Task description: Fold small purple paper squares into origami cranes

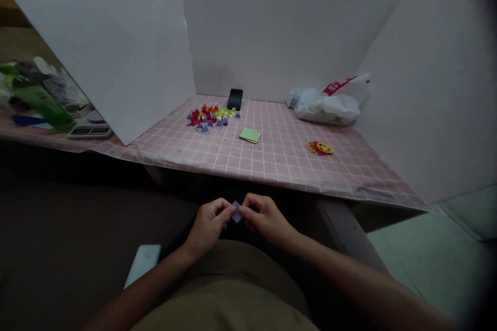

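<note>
A small purple piece of folded paper (236,212), diamond-shaped, is held low in front of my lap, short of the table's front edge. My left hand (212,222) pinches its left corner between thumb and finger. On the opposite corner, my right hand (264,217) has a matching pinch. Beyond them on the table lies a small stack of square paper (250,135), green on top with yellow beneath. Several small folded paper figures (209,118) in red, orange, yellow and purple are clustered further back to the left.
The pink checked tabletop (272,160) stands between white panels. On it are a dark phone (235,99), a white plastic bag (330,106) and red-yellow cut-out pieces (320,148). Leftward sit a scale (91,131) and a green bottle (39,98). A white slab-like object (144,261) lies beside my left forearm.
</note>
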Action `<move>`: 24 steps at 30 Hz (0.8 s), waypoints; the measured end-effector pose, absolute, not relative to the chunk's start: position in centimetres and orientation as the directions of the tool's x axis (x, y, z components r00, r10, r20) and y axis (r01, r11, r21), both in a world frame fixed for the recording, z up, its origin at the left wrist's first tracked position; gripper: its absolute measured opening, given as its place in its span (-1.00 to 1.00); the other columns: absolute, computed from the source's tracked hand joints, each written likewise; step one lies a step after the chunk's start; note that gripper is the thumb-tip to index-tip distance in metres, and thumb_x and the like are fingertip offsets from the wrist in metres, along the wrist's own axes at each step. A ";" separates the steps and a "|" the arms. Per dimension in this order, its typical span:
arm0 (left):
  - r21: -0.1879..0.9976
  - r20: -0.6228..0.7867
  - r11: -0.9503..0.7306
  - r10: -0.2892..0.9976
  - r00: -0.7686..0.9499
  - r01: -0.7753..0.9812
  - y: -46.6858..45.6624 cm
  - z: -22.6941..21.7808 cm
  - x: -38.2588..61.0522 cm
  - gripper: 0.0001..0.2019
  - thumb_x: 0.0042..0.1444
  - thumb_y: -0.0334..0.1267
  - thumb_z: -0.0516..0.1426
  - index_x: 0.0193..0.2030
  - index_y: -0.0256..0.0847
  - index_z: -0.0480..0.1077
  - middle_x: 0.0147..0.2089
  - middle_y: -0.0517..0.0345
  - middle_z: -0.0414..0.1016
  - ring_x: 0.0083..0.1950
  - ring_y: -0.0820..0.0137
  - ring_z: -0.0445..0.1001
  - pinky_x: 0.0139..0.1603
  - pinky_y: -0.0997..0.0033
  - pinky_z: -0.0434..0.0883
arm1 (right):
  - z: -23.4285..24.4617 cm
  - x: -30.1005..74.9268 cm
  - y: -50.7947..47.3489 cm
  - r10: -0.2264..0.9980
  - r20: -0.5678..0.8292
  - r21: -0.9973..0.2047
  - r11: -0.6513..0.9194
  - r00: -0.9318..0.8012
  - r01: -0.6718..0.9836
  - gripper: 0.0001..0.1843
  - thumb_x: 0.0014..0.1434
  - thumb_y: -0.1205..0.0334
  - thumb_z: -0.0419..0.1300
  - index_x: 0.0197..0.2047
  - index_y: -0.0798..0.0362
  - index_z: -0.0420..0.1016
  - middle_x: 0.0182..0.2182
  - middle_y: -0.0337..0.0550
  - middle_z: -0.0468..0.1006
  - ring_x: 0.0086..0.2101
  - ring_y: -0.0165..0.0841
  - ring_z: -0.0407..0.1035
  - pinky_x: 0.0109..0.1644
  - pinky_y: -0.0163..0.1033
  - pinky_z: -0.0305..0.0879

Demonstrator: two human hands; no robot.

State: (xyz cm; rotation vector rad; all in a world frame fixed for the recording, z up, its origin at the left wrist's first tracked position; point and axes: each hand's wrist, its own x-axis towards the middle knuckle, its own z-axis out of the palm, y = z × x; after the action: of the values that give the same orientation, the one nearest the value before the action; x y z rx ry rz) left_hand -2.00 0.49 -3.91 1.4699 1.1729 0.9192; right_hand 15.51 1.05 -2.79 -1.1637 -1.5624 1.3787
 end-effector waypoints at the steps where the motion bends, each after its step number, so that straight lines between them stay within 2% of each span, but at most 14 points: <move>1: 0.977 -0.025 -0.024 0.973 0.230 0.210 0.5 -3.9 -2.0 -0.69 0.17 -0.05 0.12 -0.45 -0.23 0.37 -0.56 0.27 0.27 -0.50 0.47 0.21 -0.45 0.46 0.16 | -2.8 15.5 1.0 0.945 -0.056 -0.991 -0.015 -0.321 0.129 -0.71 0.13 0.09 0.19 -0.51 0.04 0.26 -0.68 -0.34 0.32 -0.64 -0.49 0.17 -0.56 -0.36 0.04; 8: 0.972 0.075 -0.111 0.982 0.172 0.206 0.9 -3.3 -1.9 -0.67 0.18 -0.03 0.13 -0.48 -0.21 0.33 -0.55 0.29 0.23 -0.49 0.47 0.18 -0.45 0.47 0.15 | -2.2 15.3 0.9 0.963 -0.033 -0.999 -0.022 -0.267 0.044 -0.69 0.12 0.06 0.22 -0.50 0.04 0.27 -0.67 -0.33 0.34 -0.66 -0.49 0.20 -0.57 -0.36 0.10; 13: 0.987 0.123 -0.133 0.986 0.116 0.089 1.8 -2.9 -0.9 -0.69 0.25 -0.02 0.06 -0.39 -0.21 0.34 -0.52 0.28 0.28 -0.46 0.45 0.28 -0.38 0.46 0.24 | -1.7 15.5 1.2 0.992 0.038 -0.998 0.032 -0.117 -0.046 -0.67 0.16 0.04 0.23 -0.48 0.05 0.28 -0.64 -0.32 0.38 -0.64 -0.49 0.25 -0.52 -0.35 0.15; 17: 0.996 0.089 -0.088 0.973 0.215 -0.012 2.2 -2.5 0.6 -0.74 0.14 -0.05 0.17 -0.31 -0.22 0.37 -0.43 0.24 0.38 -0.43 0.44 0.32 -0.36 0.44 0.28 | -1.7 15.4 1.4 0.995 0.093 -0.992 0.090 -0.036 -0.091 -0.68 0.16 0.05 0.24 -0.47 0.06 0.30 -0.63 -0.32 0.37 -0.61 -0.48 0.24 -0.49 -0.34 0.16; 20: 0.983 0.156 -0.171 0.968 0.197 0.063 3.1 -1.8 1.0 -0.71 0.18 -0.09 0.13 -0.47 -0.22 0.31 -0.51 0.24 0.33 -0.43 0.43 0.30 -0.35 0.44 0.26 | -1.6 15.4 1.9 0.993 0.109 -0.988 0.103 -0.050 -0.114 -0.68 0.17 0.03 0.22 -0.47 0.05 0.29 -0.61 -0.31 0.38 -0.60 -0.48 0.25 -0.49 -0.33 0.17; 24: 0.949 0.230 -0.280 0.930 0.287 0.147 6.0 -0.3 0.5 -0.72 0.19 -0.09 0.11 -0.46 -0.22 0.35 -0.53 0.25 0.34 -0.46 0.43 0.28 -0.39 0.45 0.22 | -0.9 16.1 4.5 0.983 0.156 -0.986 0.149 -0.093 -0.076 -0.73 0.13 0.08 0.25 -0.43 0.05 0.31 -0.55 -0.32 0.40 -0.56 -0.47 0.28 -0.42 -0.32 0.22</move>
State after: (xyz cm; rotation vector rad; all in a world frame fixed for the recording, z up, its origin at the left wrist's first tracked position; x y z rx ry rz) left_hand 0.48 6.01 -0.34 1.6555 0.9987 1.0920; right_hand 16.13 4.45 -0.88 -0.9968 -1.2979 1.1978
